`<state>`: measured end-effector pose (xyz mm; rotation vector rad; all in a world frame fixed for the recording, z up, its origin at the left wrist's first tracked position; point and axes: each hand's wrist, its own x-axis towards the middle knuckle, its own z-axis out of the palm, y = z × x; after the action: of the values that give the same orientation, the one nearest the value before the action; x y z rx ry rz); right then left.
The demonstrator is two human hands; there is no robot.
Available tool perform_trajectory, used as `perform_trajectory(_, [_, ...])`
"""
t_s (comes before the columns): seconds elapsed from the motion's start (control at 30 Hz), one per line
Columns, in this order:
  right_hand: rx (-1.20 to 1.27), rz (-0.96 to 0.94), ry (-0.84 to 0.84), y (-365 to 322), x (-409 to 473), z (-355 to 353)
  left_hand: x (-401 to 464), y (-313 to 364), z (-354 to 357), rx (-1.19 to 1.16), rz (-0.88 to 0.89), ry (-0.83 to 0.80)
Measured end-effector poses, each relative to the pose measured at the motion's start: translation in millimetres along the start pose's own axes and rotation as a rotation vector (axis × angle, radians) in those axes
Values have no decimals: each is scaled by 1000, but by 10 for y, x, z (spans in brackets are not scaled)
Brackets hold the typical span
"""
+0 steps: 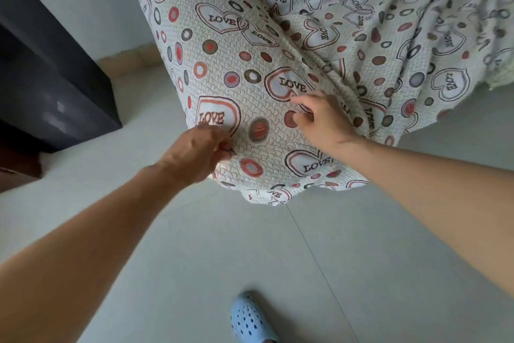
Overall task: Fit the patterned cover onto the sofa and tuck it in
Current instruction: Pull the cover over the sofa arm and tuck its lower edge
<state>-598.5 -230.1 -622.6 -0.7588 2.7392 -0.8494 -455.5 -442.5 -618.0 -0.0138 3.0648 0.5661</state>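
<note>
The patterned cover [250, 45], white with "LOVE" hearts and red and grey rings, is draped over the sofa and hides it fully. It lies fairly smooth over the near end and bunches into folds toward the right. Its hem hangs just above the floor. My left hand [194, 153] pinches the cloth at the lower left of the near end, fingers curled into it. My right hand [319, 120] rests on the cover a little higher and to the right, its fingers bent loosely against the fabric beside a fold.
A dark cabinet [55, 87] stands at the left against the wall, with a brown piece of furniture [16, 170] below it. Pale floor tiles [250, 245] stretch between me and the sofa. My foot in a light blue clog [250, 317] stands at the bottom centre.
</note>
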Motion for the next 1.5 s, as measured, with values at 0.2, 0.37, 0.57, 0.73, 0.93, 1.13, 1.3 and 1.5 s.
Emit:
perform_trajectory(0.2, [-42,-50,33,91,-250,161,-188,113,284,-157,-208,232])
perform_trajectory(0.37, [-98,-78,141,96,-510,392,-416,227,504,-289,-358,259])
perform_trajectory(0.57, [-108,-50,261,29,-605,557,-295,133,460,-30,-378,117])
perform_trajectory(0.73, [-41,93,438,-36,-680,750,-355,-123,371,-282,-215,27])
perform_trajectory(0.93, [259,516,684,-220,-772,1117,-371,-386,613,-414,-175,299])
perform_trajectory(1.13, [786,871,730,-506,-831,1639,-270,-651,564,-1613,-1039,22])
perform_trajectory(1.3, [1079,970,626,-955,-881,1995,-136,-858,535,-1719,-966,-154])
perform_trajectory(1.5, [890,1150,789,-956,-574,2154,146,-983,552,-1469,-995,-321])
